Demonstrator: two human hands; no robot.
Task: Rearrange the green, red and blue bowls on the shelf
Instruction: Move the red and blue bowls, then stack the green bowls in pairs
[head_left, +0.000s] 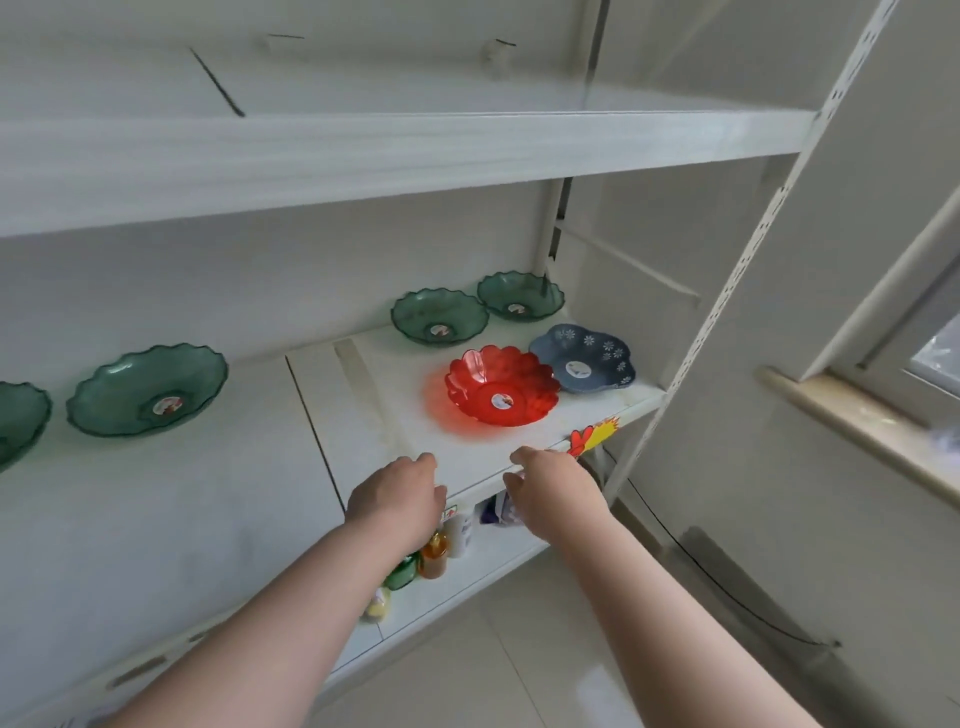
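A red scalloped bowl (502, 387) sits near the front of the white shelf (363, 415), with a blue flower-patterned bowl (584, 358) just to its right. Two green bowls stand behind them, one (439, 315) left of the other (520, 296). Further left on the shelf lie another green bowl (148, 389) and a partly cropped one (18, 421). My left hand (397, 496) and my right hand (553, 488) hover at the shelf's front edge, below the red bowl, fingers loosely curled and holding nothing.
An upper shelf (363, 150) overhangs the bowls. A perforated metal post (727, 291) bounds the right side. Bottles (436, 551) stand on the lower shelf under my left hand. A colourful sticker (592, 434) marks the shelf edge. A window sill (857, 426) runs at right.
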